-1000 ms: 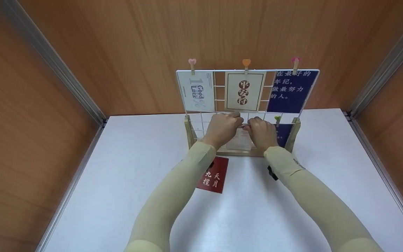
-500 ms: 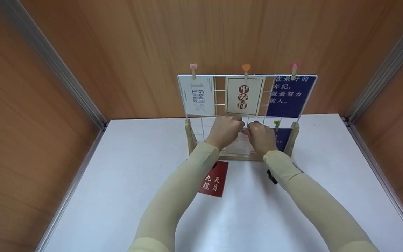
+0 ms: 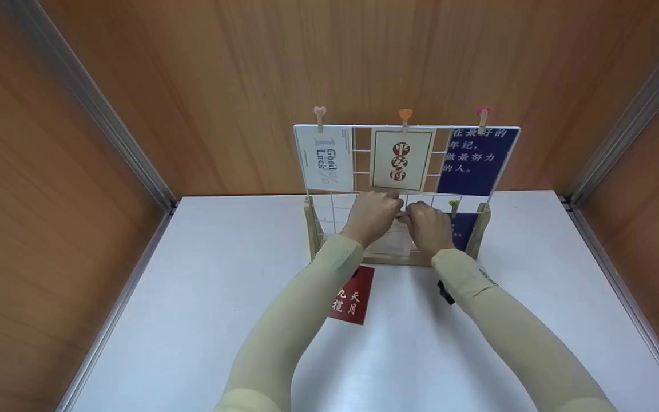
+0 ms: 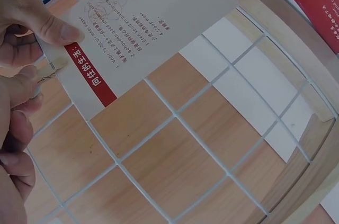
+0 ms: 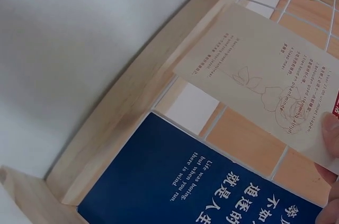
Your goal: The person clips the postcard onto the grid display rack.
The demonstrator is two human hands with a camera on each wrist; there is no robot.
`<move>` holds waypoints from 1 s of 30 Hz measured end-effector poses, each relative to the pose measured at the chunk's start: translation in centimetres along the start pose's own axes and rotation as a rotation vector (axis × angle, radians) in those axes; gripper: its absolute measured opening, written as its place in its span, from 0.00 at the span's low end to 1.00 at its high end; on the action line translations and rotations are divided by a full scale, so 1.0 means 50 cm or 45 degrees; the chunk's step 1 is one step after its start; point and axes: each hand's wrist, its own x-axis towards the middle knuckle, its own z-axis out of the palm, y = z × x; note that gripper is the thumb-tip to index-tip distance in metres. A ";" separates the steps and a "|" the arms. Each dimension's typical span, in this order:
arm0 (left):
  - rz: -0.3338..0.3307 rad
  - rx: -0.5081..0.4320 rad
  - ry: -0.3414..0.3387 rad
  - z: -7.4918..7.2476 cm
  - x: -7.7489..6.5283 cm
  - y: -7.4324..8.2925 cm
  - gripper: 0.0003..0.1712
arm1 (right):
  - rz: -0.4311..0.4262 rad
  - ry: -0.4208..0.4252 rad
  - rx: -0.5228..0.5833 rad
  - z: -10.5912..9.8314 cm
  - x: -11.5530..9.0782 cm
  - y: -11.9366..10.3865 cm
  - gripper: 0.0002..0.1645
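Both hands meet at the lower middle of a white wire grid rack [image 3: 362,150]. My right hand [image 3: 429,226] holds the top edge of a cream card [image 4: 143,38] with a red label and rose drawing, its thumb flat on the card's face in the left wrist view. My left hand [image 3: 372,214] pinches a small wooden clothespin [image 4: 46,75] at that same edge, partly hidden by the fingers. The card hangs in front of the wires, below a "平安" style card [image 3: 402,160] in the upper row.
Pink, orange and magenta heart clothespins hold the upper cards, including a blue card [image 3: 478,163] and a "Good Luck" card [image 3: 324,160]. A lower blue card [image 5: 201,176] hangs at right by a green clothespin [image 3: 453,207]. A red card [image 3: 355,297] lies on the white table [image 3: 238,286].
The whole scene sits lower in the head view than a second ago. Both hands stay at the card's top edge, with the left hand shifted slightly closer to the right.
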 end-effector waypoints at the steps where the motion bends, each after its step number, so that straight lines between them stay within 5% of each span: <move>1: -0.001 0.013 0.000 -0.001 0.000 0.001 0.08 | -0.001 0.000 -0.003 0.000 0.001 0.000 0.16; 9: -0.020 0.076 -0.021 -0.007 -0.008 0.003 0.09 | -0.017 -0.032 -0.007 -0.004 0.006 -0.004 0.16; 30: -0.105 -0.014 0.043 0.012 -0.038 0.007 0.11 | -0.040 -0.079 -0.075 -0.009 -0.006 0.001 0.15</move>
